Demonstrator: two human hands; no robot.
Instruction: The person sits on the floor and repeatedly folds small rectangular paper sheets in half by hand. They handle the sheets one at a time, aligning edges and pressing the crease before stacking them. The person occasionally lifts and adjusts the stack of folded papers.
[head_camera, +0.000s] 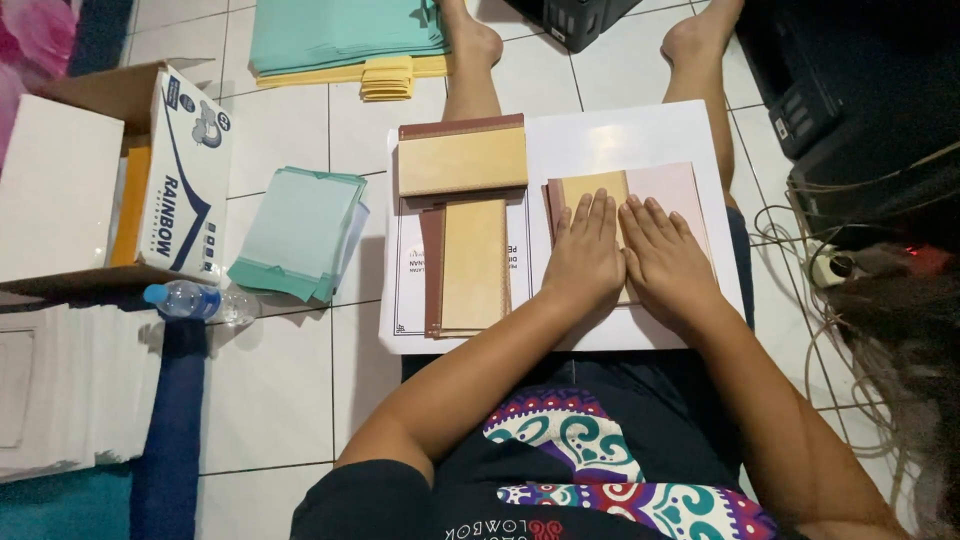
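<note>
Far left: a stack of white paper sheets (60, 390) lies on the tiled floor (270, 390), squared up, apparently kept as stock within arm's reach.

Left, farther off: an open cardboard carton with a white and blue printed side (185, 170) stands with its flaps up, so its contents can be lifted straight out.

Just near of the carton: a clear plastic water bottle with a blue cap (195, 300) lies on its side, touching nothing else.

Left of centre: a loose pile of pale green paper folders (300, 230) rests fanned on the floor. A larger pile of green and yellow sheets (345, 40) lies at the far edge, well apart.

Centre: a large white sheet (640, 130) is spread over the person's lap and legs, serving as a flat work surface. On it, a tan booklet with a maroon spine strip (462, 157) lies crosswise at the far side; a second tan booklet (470, 265) lies lengthwise just near of it, both set aside to the left.

Centre right: a tan and pale pink booklet with a maroon spine (660, 185) lies opened flat. The left hand (585, 255) and right hand (665, 260) rest side by side on it, both open, palms down and fingers extended, gripping nothing; they seem to press it flat along the fold.

Right: a black machine (850, 90) and tangled cables (800, 260) sit beside the legs.
</note>
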